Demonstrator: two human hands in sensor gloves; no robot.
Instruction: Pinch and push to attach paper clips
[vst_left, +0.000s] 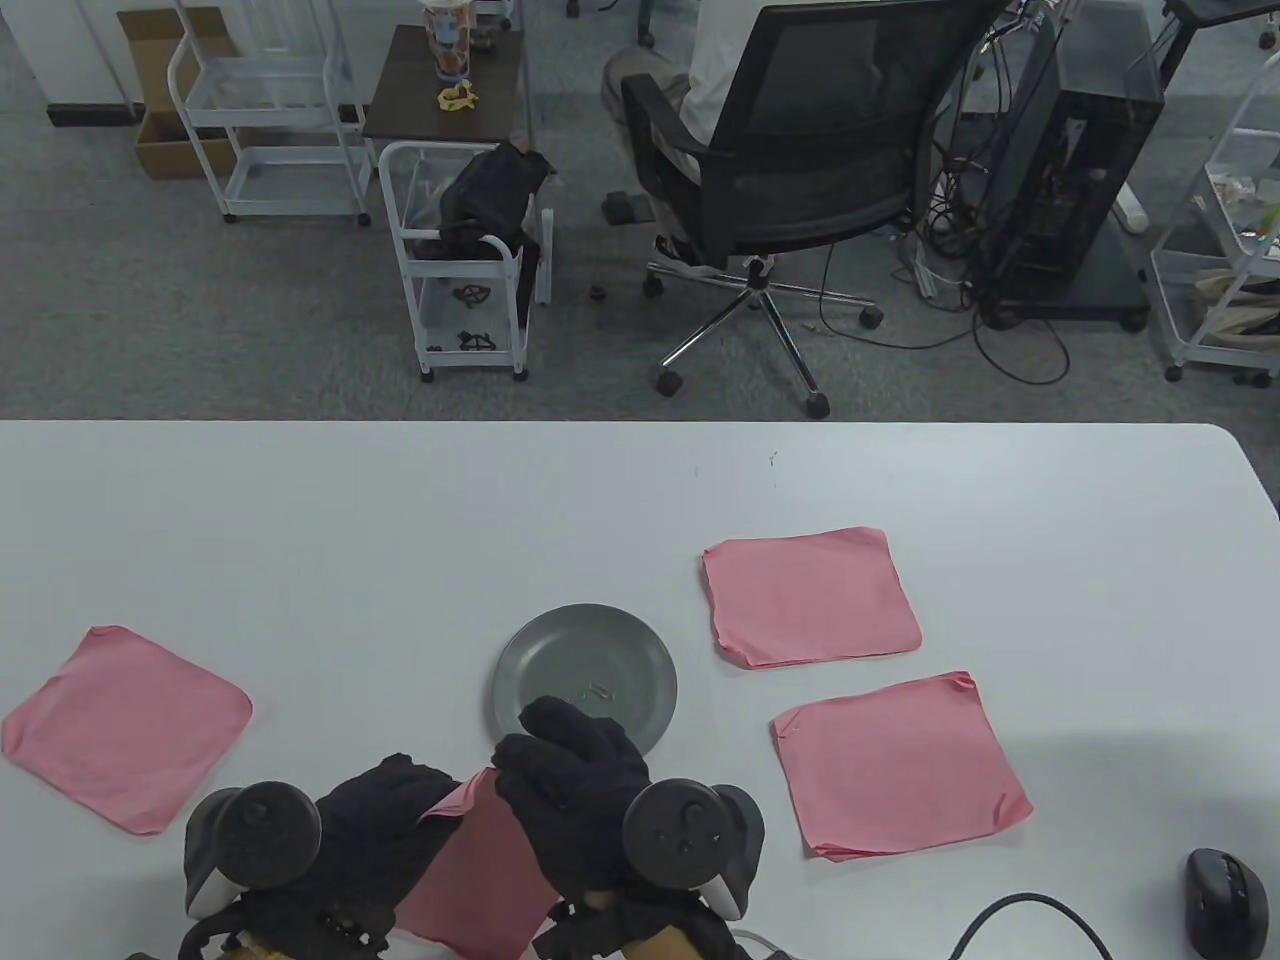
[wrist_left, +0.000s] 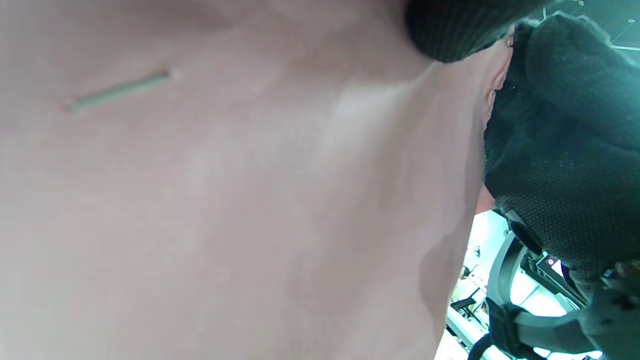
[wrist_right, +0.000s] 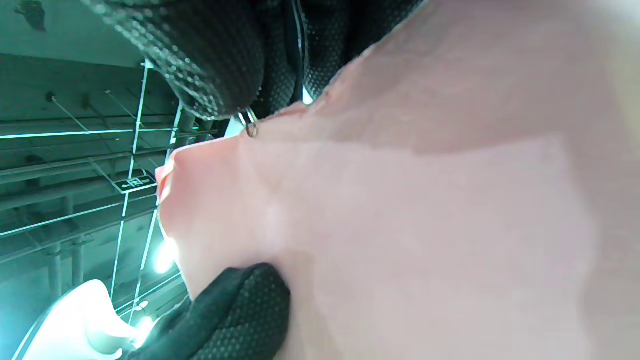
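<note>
The white table (vst_left: 400, 520) carries a grey plate (vst_left: 640, 665) near its front middle, one pink paper stack (vst_left: 125, 725) at the left, two more pink stacks (vst_left: 810, 595) (vst_left: 900, 765) lying close together at the right, and a black mouse (vst_left: 1226, 898) with a black cable (vst_left: 1040, 920) beside it in the front right corner.
</note>
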